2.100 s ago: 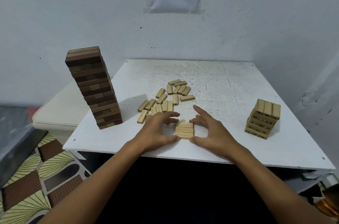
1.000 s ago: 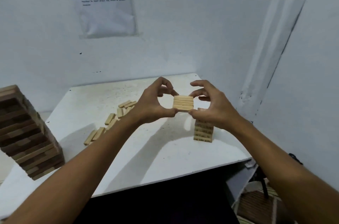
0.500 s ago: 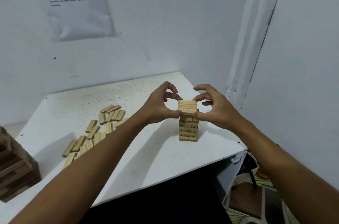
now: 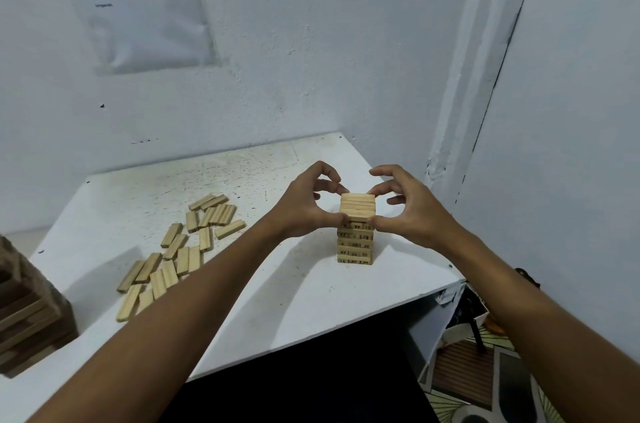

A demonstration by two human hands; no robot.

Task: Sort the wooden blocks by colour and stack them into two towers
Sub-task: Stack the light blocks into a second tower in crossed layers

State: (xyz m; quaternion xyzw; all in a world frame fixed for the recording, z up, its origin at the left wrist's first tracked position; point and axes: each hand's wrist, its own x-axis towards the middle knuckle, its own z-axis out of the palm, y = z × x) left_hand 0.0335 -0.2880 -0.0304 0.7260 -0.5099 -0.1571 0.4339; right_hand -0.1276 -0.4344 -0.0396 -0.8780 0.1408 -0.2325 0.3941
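**Two hands on the light tower**

The white table (image 4: pixel 242 318) holds it all. The dark tower (image 4: pixel 27 311) stands at its left edge. Loose light blocks (image 4: pixel 180 249) lie flat in a bunch near the middle. The light tower (image 4: pixel 356 246) stands near the right corner. The left hand (image 4: pixel 304 208) and right hand (image 4: pixel 412 211) pinch its top layer (image 4: pixel 357 205) from each side, fingers curled.
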